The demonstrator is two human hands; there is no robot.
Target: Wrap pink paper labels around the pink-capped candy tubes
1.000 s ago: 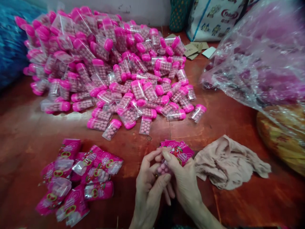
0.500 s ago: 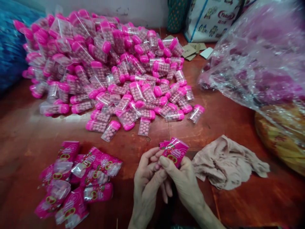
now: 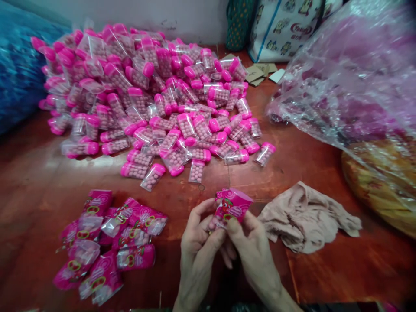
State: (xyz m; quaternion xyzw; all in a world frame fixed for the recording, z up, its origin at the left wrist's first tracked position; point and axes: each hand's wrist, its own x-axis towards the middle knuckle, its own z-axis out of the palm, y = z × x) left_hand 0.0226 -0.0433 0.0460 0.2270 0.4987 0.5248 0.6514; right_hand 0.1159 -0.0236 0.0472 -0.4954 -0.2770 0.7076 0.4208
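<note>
Low in the middle of the head view, my two hands meet at one small candy container [image 3: 213,224] and a pink printed sleeve [image 3: 234,203]. My left hand [image 3: 197,245] is closed on the clear container, whose pale pink balls show between the fingers. With thumb and fingers, my right hand [image 3: 256,251] grips the sleeve, which covers part of the container. How far the container sits inside is hidden by my fingers. To the left lies a small group of sleeved containers [image 3: 134,258]. Beyond my hands spreads a large heap of pink-capped candy containers [image 3: 185,125] without sleeves.
A crumpled beige cloth [image 3: 308,221] lies right of my hands on the reddish-brown surface [image 3: 182,203]. A clear plastic bag [image 3: 325,86] with pink contents rests over a round yellowish thing [image 3: 380,186]. Cardboard pieces [image 3: 255,74], a white printed bag [image 3: 286,30] and a blue bag [image 3: 19,73] stand farther back.
The sleeve has tilted and more of the container's candy end shows between my hands. My right thumb has shifted lower on the sleeve. The whole view has shifted slightly.
</note>
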